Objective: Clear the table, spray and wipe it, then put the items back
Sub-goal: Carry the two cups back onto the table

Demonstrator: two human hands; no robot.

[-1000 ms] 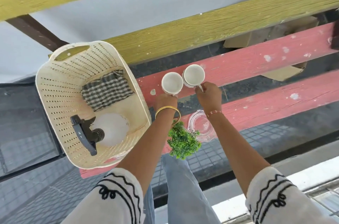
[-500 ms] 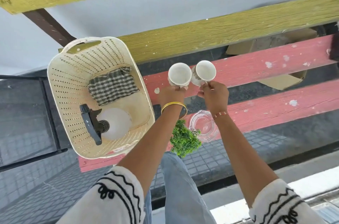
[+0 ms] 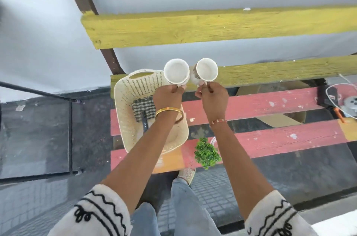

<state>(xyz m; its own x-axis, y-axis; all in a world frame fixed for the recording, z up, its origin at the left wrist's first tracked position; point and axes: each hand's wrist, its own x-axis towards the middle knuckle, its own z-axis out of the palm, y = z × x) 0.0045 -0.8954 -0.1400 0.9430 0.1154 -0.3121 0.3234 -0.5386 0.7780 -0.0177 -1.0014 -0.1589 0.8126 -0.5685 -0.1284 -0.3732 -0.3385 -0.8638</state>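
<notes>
White mugs, two, both lifted off the slatted table [image 3: 270,104] and held side by side over its far-left part, rims up, insides showing nothing. Left hand [image 3: 168,94] curls round the handle of the left mug [image 3: 176,71]; gold bangle [image 3: 169,110] on that wrist. Right hand [image 3: 213,97] pinches the handle of the right mug [image 3: 207,69], which has a dark print on its left wall; thin beaded bracelet [image 3: 218,121] on that wrist. Mugs are just beside each other, cannot tell if touching. Left mug hangs over the far rim of the cream perforated basket [image 3: 125,104], which sits on the table's left end. In the basket: checked cloth [image 3: 144,107] and a dark spray trigger [image 3: 144,123], mostly hidden under the left forearm. Table slats are red, yellow further out, with an orange patch at the near left corner. Small green plant [image 3: 207,153] stands on the near red slat, right of the basket, between the forearms. Clear glass item [image 3: 213,140] just beyond the plant, largely hidden by the right forearm, type unclear. Wire-guard fan [image 3: 343,100] at the far right edge, cropped. White sleeves with black trim, jeans and one shoe at the near side, over dark tiled floor.
</notes>
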